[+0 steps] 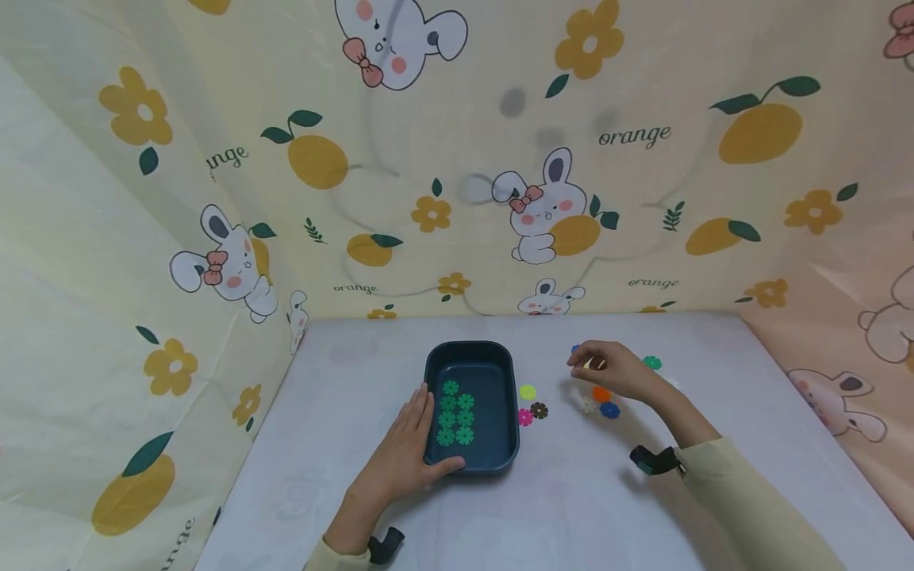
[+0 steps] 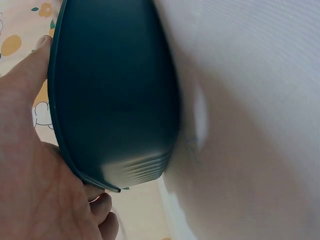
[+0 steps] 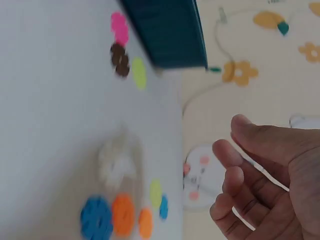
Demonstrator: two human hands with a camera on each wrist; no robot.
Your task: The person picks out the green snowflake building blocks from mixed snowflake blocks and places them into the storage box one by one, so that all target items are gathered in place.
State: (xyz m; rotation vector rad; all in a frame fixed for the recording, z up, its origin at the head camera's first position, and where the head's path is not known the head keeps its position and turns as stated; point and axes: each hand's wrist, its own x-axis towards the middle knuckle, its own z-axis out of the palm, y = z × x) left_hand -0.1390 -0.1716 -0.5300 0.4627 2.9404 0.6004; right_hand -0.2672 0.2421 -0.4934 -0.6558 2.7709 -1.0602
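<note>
My left hand (image 1: 403, 456) rests against the left wall of a dark blue tray (image 1: 516, 412), fingers straight along it and thumb on the near rim. In the left wrist view that hand (image 2: 45, 175) touches the tray (image 2: 115, 90) from outside. Several green flower-shaped pieces (image 1: 465, 418) lie in the tray's left part. Above loose pieces on the right hovers my right hand (image 1: 621, 371), fingers loosely bent; a brown piece (image 1: 598, 363) shows by them, held or beneath, I cannot tell. The right wrist view shows nothing between the fingertips of that hand (image 3: 270, 175).
Right of the tray lie a yellow piece (image 1: 528, 392), a pink one (image 1: 524, 417) and a dark brown one (image 1: 539, 410). Below the right hand are orange (image 1: 602, 394), blue (image 1: 610, 410) and white (image 1: 588, 405) pieces. A green piece (image 1: 652, 362) lies farther right. A patterned cloth hangs behind.
</note>
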